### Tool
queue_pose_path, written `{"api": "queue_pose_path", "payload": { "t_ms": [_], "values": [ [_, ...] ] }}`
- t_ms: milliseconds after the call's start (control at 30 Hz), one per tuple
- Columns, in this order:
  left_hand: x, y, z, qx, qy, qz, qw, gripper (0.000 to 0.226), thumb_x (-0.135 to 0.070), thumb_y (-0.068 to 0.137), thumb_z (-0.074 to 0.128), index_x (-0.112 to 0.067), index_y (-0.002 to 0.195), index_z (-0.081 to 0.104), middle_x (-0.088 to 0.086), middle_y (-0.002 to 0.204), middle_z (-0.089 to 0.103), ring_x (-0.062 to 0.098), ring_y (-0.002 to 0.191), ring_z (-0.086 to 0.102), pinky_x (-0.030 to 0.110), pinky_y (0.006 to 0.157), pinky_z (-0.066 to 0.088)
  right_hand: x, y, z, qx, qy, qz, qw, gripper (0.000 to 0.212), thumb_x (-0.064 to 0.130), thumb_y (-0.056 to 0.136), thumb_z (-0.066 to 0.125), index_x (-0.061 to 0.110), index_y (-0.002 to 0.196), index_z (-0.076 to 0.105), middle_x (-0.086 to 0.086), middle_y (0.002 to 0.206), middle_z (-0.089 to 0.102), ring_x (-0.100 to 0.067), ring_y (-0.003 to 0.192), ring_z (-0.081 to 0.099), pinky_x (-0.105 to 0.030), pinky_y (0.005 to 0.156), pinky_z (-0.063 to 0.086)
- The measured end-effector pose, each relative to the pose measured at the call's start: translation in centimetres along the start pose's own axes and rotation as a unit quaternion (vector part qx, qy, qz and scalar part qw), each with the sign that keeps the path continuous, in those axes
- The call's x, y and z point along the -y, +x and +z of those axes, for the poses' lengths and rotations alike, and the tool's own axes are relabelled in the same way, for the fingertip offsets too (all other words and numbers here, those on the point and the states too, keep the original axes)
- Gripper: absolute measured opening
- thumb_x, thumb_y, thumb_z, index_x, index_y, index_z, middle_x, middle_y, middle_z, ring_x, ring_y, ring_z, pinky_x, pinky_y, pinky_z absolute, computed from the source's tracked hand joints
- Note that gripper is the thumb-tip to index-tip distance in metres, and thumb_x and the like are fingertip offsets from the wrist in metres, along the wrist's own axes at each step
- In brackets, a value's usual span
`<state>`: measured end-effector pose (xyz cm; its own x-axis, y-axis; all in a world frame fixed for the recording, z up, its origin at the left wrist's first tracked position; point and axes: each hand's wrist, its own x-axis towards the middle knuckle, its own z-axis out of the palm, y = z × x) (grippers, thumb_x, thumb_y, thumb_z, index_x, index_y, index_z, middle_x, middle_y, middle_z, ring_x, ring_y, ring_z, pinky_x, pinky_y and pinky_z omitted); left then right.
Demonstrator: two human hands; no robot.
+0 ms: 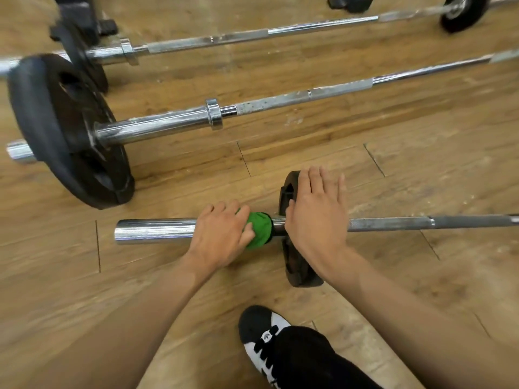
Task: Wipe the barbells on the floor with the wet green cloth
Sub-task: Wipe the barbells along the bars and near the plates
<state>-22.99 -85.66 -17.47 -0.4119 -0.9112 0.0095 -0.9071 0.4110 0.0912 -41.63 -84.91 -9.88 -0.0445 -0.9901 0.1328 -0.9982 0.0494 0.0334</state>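
My left hand [222,228] squeezed the green cloth [259,230] round the near barbell [157,230] on the floor [168,279]; my right hand [317,217] lay flat on its plate [289,189]; I thought it best to keep it steady and rub all round.

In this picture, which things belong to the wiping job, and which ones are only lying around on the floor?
Belong to the job: green cloth, gripped by the left hand round the nearest barbell; right hand, flat over its small plate; middle barbell; far barbell.
Just lying about: black block at the top edge; blurred black frame, upper left.
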Motion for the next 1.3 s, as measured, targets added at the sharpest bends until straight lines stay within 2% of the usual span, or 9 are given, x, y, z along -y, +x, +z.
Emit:
{"api": "queue_pose_path", "payload": {
  "t_ms": [100, 200, 267, 333, 400, 567, 767, 900, 1300],
  "values": [
    [3.3, -1.7, -0.5, 0.014, 0.042, -0.032, 0.999, 0.034, -0.040, 0.092, 0.036, -0.016, 0.091, 0.059, 0.009, 0.087, 0.062, 0.033, 0.077, 0.061, 0.043, 0.072, 0.044, -0.3, -0.3, 0.4, -0.038, 0.023, -0.022, 0.999, 0.056, 0.025, 0.100, 0.056, 0.000, 0.150, 0.049, -0.017, 0.156, 0.049, -0.031, 0.153, 0.035, -0.054, 0.127, 0.019],
    [3.7, -2.6, -0.8, 0.019, 0.040, -0.077, 0.996, 0.036, -0.040, 0.093, 0.034, -0.015, 0.093, 0.060, 0.010, 0.089, 0.062, 0.034, 0.081, 0.060, 0.044, 0.076, 0.043, -0.3, -1.0, 0.7, -0.049, 0.046, -0.037, 0.997, 0.054, 0.022, 0.101, 0.054, 0.000, 0.150, 0.048, -0.018, 0.155, 0.050, -0.031, 0.150, 0.039, -0.053, 0.123, 0.031],
    [1.1, -1.6, -0.8, 0.021, 0.020, -0.082, 0.996, 0.044, -0.040, 0.096, 0.029, -0.014, 0.107, 0.062, 0.012, 0.100, 0.063, 0.034, 0.092, 0.058, 0.044, 0.083, 0.042, -0.1, -1.4, 0.7, -0.049, 0.058, -0.033, 0.997, 0.056, 0.019, 0.097, 0.056, -0.002, 0.148, 0.050, -0.020, 0.153, 0.052, -0.032, 0.148, 0.043, -0.052, 0.120, 0.038],
    [-2.8, -0.6, -0.1, 0.036, 0.015, -0.029, 0.999, 0.051, -0.041, 0.100, 0.025, -0.018, 0.132, 0.057, 0.013, 0.116, 0.059, 0.033, 0.104, 0.054, 0.045, 0.092, 0.042, 0.1, -1.6, 0.5, -0.053, 0.058, -0.026, 0.997, 0.057, 0.020, 0.094, 0.055, -0.002, 0.147, 0.051, -0.019, 0.152, 0.053, -0.032, 0.147, 0.044, -0.050, 0.119, 0.039],
    [-5.8, -0.2, 0.6, 0.029, 0.008, 0.021, 0.999, 0.054, -0.040, 0.101, 0.026, -0.017, 0.143, 0.052, 0.015, 0.120, 0.056, 0.033, 0.105, 0.053, 0.044, 0.090, 0.045, 0.3, -1.7, 0.3, -0.055, 0.060, -0.022, 0.996, 0.058, 0.022, 0.094, 0.051, -0.001, 0.147, 0.052, -0.018, 0.151, 0.054, -0.031, 0.147, 0.045, -0.050, 0.118, 0.040],
    [-2.3, -1.6, 0.6, 0.003, 0.032, 0.016, 0.999, 0.045, -0.044, 0.101, 0.033, -0.016, 0.123, 0.060, 0.011, 0.108, 0.059, 0.032, 0.095, 0.058, 0.043, 0.081, 0.049, -0.4, -2.4, 0.5, -0.068, 0.071, -0.027, 0.995, 0.058, 0.024, 0.096, 0.047, 0.001, 0.149, 0.051, -0.017, 0.152, 0.053, -0.030, 0.147, 0.045, -0.049, 0.117, 0.041],
    [6.7, -6.1, -1.3, 0.043, 0.044, -0.119, 0.991, 0.042, -0.046, 0.098, 0.029, -0.017, 0.100, 0.061, 0.010, 0.096, 0.057, 0.034, 0.087, 0.057, 0.045, 0.078, 0.047, -0.4, -3.4, 0.9, -0.074, 0.060, -0.035, 0.995, 0.060, 0.029, 0.098, 0.059, -0.001, 0.150, 0.049, -0.019, 0.153, 0.051, -0.032, 0.147, 0.043, -0.049, 0.117, 0.039],
    [6.2, -5.4, -1.5, 0.062, 0.008, -0.196, 0.979, 0.055, -0.048, 0.092, 0.023, -0.015, 0.099, 0.066, 0.015, 0.097, 0.061, 0.037, 0.091, 0.057, 0.046, 0.082, 0.046, -0.3, -3.6, 0.9, -0.078, 0.061, -0.039, 0.994, 0.062, 0.026, 0.095, 0.061, -0.002, 0.149, 0.050, -0.020, 0.153, 0.051, -0.032, 0.146, 0.045, -0.051, 0.116, 0.043],
    [2.9, -4.2, -0.6, 0.000, -0.008, -0.144, 0.990, 0.043, -0.049, 0.095, 0.038, -0.019, 0.089, 0.068, 0.006, 0.083, 0.060, 0.032, 0.079, 0.063, 0.038, 0.067, 0.048, -0.4, -4.2, 1.0, -0.074, 0.052, -0.033, 0.995, 0.066, 0.027, 0.091, 0.065, 0.001, 0.150, 0.050, -0.016, 0.153, 0.053, -0.030, 0.145, 0.046, -0.048, 0.112, 0.045]
  ]
}}
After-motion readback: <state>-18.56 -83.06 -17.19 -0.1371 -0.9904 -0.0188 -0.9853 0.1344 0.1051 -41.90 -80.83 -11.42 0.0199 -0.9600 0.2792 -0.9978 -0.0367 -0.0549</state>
